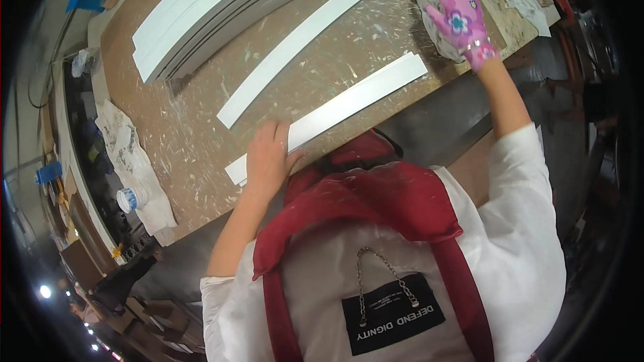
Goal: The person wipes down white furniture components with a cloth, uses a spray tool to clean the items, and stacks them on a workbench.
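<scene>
Across the near part of the workbench lie flat white strips [355, 99], at least two, one largely on top of the other. My bare left hand [267, 159] is over their left end, fingers laid across the top and thumb at the near edge, holding them. At the far right, my right hand [461, 19], in a pink flowered glove, is closed on a crumpled whitish rag [433, 30] at the bench top. A single slightly curved white strip [295, 52] lies apart, between the near strips and a big stack of curved white strips [221, 7].
The brown workbench [194, 141] is spotted with white marks. Along its left side are a stained paper sheet [124, 141] and a small white-and-blue tub [127, 200]. Another white cloth [522, 0] lies at the far right corner. Cardboard boxes [161, 318] stand lower left.
</scene>
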Motion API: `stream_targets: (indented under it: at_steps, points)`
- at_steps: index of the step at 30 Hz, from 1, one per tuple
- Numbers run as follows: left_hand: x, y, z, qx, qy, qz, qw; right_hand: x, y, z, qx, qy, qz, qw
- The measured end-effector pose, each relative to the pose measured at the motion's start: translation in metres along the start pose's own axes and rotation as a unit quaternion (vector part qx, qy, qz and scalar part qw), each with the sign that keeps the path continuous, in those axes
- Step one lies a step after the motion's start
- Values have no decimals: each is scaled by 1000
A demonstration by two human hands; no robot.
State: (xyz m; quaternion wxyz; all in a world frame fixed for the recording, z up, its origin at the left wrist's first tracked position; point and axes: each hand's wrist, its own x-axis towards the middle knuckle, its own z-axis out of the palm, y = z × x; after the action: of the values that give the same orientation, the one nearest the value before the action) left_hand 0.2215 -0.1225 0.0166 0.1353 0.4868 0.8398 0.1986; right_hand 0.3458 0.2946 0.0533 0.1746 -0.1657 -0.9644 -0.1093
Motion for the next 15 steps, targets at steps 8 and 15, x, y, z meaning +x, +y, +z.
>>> stream_targets:
  at_steps: [8, 15]
  points:
    - [3, -12, -2, -67, -15, -7, 998, -58, -145, -27, 164, -201, -254, 932]
    - [36, -52, -32, -331, -263, -137, 896, -20, -162, -7, 205, -86, -260, 940]
